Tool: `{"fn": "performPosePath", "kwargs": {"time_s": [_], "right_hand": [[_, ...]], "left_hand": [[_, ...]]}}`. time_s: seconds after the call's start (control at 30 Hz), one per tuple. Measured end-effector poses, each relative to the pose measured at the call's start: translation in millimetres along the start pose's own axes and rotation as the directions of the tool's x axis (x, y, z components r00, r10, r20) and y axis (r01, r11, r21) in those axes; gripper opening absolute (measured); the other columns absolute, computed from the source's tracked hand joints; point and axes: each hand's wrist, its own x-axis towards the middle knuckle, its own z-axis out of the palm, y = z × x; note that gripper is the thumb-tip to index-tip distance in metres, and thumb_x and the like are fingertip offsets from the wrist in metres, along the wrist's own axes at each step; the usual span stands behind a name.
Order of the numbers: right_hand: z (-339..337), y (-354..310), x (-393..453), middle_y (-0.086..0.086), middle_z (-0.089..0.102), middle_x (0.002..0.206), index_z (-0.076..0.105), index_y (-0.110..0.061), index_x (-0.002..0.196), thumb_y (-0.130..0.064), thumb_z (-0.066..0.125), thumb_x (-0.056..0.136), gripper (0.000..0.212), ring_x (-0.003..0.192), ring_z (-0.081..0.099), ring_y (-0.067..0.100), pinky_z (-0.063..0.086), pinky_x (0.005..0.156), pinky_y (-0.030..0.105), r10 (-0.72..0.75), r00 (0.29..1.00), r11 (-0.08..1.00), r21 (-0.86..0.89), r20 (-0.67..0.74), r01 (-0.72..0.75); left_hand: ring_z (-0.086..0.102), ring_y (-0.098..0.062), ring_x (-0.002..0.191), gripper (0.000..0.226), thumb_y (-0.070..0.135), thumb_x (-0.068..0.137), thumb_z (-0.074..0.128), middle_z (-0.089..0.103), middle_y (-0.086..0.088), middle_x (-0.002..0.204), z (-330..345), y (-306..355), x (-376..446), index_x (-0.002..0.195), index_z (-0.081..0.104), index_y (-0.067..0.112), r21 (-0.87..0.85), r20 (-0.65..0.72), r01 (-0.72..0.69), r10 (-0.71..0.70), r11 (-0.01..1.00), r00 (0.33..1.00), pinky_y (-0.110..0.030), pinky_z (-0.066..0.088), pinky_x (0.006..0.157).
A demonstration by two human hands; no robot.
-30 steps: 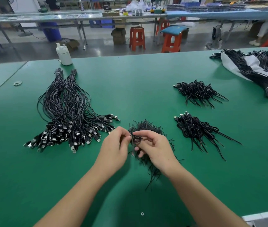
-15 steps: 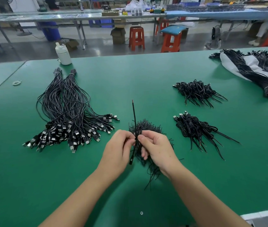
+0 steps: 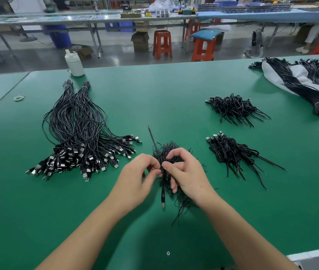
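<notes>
Pinched 1 thin black cable point(image 3: 155, 145) at about mid-length between the left hand point(image 3: 137, 176) and the right hand point(image 3: 186, 172), with thumb and forefinger of each curled tight on it and the right hand's other fingers loosely bent. Held it nearly upright over the near centre of the green tabletop point(image 3: 174, 94), bare tip pointing far and a little left, plug end hanging near, just above the surface. Worked directly over a loose pile of short black wires point(image 3: 171, 149); could not tell whether touching it or just clear of it. Judged snagging the main risk: could have hooked a stray strand with the dangling plug end and dragged several wires along on any lift or pull. Saw a 2nd risk in the grip itself: could have lost so slim a cable from a fingertip-only hold, dropping it into the pile among look-alikes. Judged a hard bend at the pinch point liable to kink the lead. Noted a large bundle of long USB cables point(image 3: 77, 133) well to the left, plus 2 sorted lots to the right, a far heap point(image 3: 234, 110) and a near heap point(image 3: 232, 154), both well apart from the hands. Could have muddled those lots with a careless toss across the tabletop.
</notes>
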Motion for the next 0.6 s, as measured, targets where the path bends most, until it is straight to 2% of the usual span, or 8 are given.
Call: {"fn": "performPosePath", "kwargs": {"time_s": [0.1, 0.17, 0.27, 0.33, 0.4, 0.47, 0.57, 0.6], "right_hand": [[0.4, -1.2, -0.7, 0.002, 0.06, 0.051, 0.065, -0.031, 0.085, -0.019, 0.064, 0.096, 0.016, 0.041, 0.057, 0.019, 0.05, 0.049, 0.027, -0.035, 0.999, 0.997, -0.065, -0.003, 0.035], [0.3, -2.3, -1.0, -0.001, 0.068, 0.062, 0.069, -0.028, 0.087, -0.012, 0.061, 0.098, 0.021, 0.048, 0.064, 0.017, 0.054, 0.053, 0.026, -0.027, 1.0, 0.998, -0.052, 0.007, 0.028], [-1.9, -3.0, -2.1, 0.003, 0.076, 0.084, 0.071, -0.027, 0.098, -0.001, 0.053, 0.1, 0.031, 0.071, 0.073, 0.019, 0.059, 0.072, 0.029, -0.003, 0.996, 1.0, 0.008, 0.086, 0.003], [-3.5, -2.2, -2.5, 0.007, 0.076, 0.095, 0.071, -0.026, 0.107, 0.006, 0.053, 0.098, 0.037, 0.08, 0.073, 0.017, 0.059, 0.081, 0.03, -0.022, 0.991, 1.0, -0.018, 0.134, 0.024], [-3.9, -1.6, -3.5, 0.002, 0.077, 0.093, 0.071, -0.027, 0.109, 0.005, 0.058, 0.096, 0.037, 0.078, 0.072, 0.009, 0.057, 0.078, 0.023, -0.053, 0.987, 0.996, -0.058, 0.155, 0.063], [-4.4, -1.4, -4.2, -0.005, 0.074, 0.081, 0.073, -0.028, 0.104, -0.002, 0.063, 0.094, 0.029, 0.071, 0.068, 0.004, 0.055, 0.072, 0.02, -0.086, 0.984, 0.988, -0.111, 0.154, 0.104], [-6.7, -0.4, -3.8, -0.003, 0.067, 0.074, 0.074, -0.028, 0.088, -0.013, 0.067, 0.093, 0.017, 0.065, 0.062, 0.007, 0.057, 0.069, 0.036, -0.138, 0.984, 0.952, -0.259, 0.113, 0.163], [-8.4, -0.2, -3.5, -0.003, 0.064, 0.072, 0.071, -0.028, 0.083, -0.018, 0.067, 0.093, 0.015, 0.065, 0.059, 0.008, 0.055, 0.069, 0.037, -0.184, 0.976, 0.916, -0.341, 0.115, 0.213]], "left_hand": [[0.054, -0.002, 0.074, 0.017, 0.013, 0.09, 0.069, 0.061, 0.015, 0.079, 1.5, 0.3, -1.7, 0.086, 0.06, 0.027, -0.032, 0.007, 0.045, -0.045, 0.998, 0.999, -0.008, 0.035, 0.062], [0.056, -0.003, 0.073, 0.019, 0.014, 0.088, 0.07, 0.063, 0.016, 0.08, 2.1, 0.3, -2.0, 0.084, 0.06, 0.03, -0.068, 0.01, 0.068, -0.068, 0.995, 0.998, -0.008, 0.036, 0.06], [0.056, -0.007, 0.065, 0.021, 0.01, 0.086, 0.071, 0.064, 0.012, 0.073, 2.2, -2.9, -0.7, 0.08, 0.061, 0.028, -0.178, 0.007, 0.168, -0.169, 0.97, 0.986, -0.016, 0.042, 0.061], [0.054, -0.01, 0.062, 0.021, 0.007, 0.085, 0.071, 0.064, 0.011, 0.068, 1.1, -5.8, 1.3, 0.079, 0.063, 0.024, -0.264, 0.022, 0.233, -0.235, 0.936, 0.972, -0.02, 0.044, 0.061], [0.052, -0.006, 0.062, 0.02, 0.004, 0.086, 0.071, 0.064, 0.015, 0.066, -0.4, -7.4, 2.1, 0.079, 0.063, 0.021, -0.308, 0.046, 0.251, -0.249, 0.917, 0.967, -0.016, 0.042, 0.061], [0.051, -0.007, 0.062, 0.019, 0.003, 0.086, 0.07, 0.062, 0.012, 0.067, -0.2, -8.5, 2.3, 0.08, 0.063, 0.02, -0.347, 0.08, 0.261, -0.249, 0.901, 0.965, -0.015, 0.041, 0.06], [0.049, -0.009, 0.062, 0.023, 0.006, 0.087, 0.07, 0.059, 0.009, 0.066, 1.3, -10.7, 0.4, 0.078, 0.063, 0.026, -0.362, 0.107, 0.256, -0.232, 0.896, 0.967, -0.017, 0.041, 0.06], [0.051, -0.01, 0.063, 0.023, 0.009, 0.087, 0.07, 0.06, 0.006, 0.068, 1.7, -12.0, -0.3, 0.078, 0.062, 0.029, -0.335, 0.109, 0.244, -0.219, 0.91, 0.97, -0.019, 0.043, 0.061]]}}
